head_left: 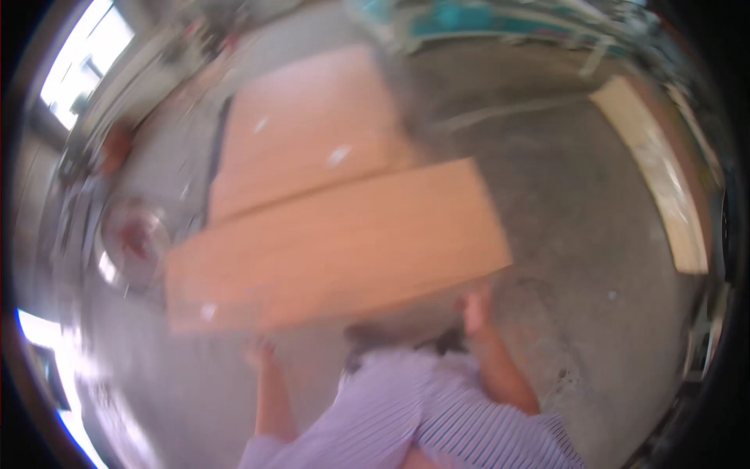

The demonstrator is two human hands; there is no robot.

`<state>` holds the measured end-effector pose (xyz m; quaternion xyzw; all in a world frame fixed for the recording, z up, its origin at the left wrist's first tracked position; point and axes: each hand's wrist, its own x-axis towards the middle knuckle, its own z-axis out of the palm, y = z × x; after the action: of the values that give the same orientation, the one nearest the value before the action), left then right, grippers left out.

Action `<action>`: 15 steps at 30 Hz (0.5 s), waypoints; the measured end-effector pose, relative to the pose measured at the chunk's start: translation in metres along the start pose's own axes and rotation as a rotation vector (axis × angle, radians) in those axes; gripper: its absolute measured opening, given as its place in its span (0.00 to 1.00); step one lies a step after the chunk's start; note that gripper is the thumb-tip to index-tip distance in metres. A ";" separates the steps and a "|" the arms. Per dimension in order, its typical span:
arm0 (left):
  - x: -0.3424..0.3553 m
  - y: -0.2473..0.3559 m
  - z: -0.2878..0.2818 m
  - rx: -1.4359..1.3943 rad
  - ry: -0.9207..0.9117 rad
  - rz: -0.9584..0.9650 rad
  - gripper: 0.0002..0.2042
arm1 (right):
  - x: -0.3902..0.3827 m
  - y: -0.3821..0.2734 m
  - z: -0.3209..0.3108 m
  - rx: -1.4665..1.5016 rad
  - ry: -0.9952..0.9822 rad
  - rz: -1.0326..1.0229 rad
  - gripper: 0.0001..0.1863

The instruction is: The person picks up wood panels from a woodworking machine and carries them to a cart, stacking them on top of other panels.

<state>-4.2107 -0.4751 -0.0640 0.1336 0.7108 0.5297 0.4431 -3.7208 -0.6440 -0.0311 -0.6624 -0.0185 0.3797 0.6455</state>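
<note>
A long orange-brown wooden panel [336, 242] lies slantwise in front of me. Its far edge overlaps a larger board of the same colour [308, 117], which has small white patches on it. My left hand [260, 349] is just under the panel's near edge, toward its left end. Close below the near right corner is my right hand [475, 309], raised on a bent arm. Motion smears the fingers of both hands, so whether either one touches or grips the panel does not show.
On the left, a round container [134, 238] with something reddish inside stands on the grey floor [562, 195]. A pale, long board [656, 172], partly shiny, lies along the right side. Teal equipment [469, 22] is at the back.
</note>
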 end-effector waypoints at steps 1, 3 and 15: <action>-0.044 0.000 0.031 0.007 -0.077 0.185 0.12 | 0.009 -0.001 -0.026 -0.088 -0.112 0.066 0.24; -0.114 -0.008 0.075 0.290 -0.049 0.592 0.11 | 0.010 -0.007 -0.083 -0.027 -0.185 0.129 0.22; -0.506 -0.149 0.437 0.886 -1.676 0.610 0.14 | 0.080 -0.078 -0.390 0.090 0.110 0.122 0.17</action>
<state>-3.5427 -0.5915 0.0328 0.7947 0.2373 0.0425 0.5571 -3.4222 -0.9176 -0.0495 -0.6524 0.0744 0.3815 0.6506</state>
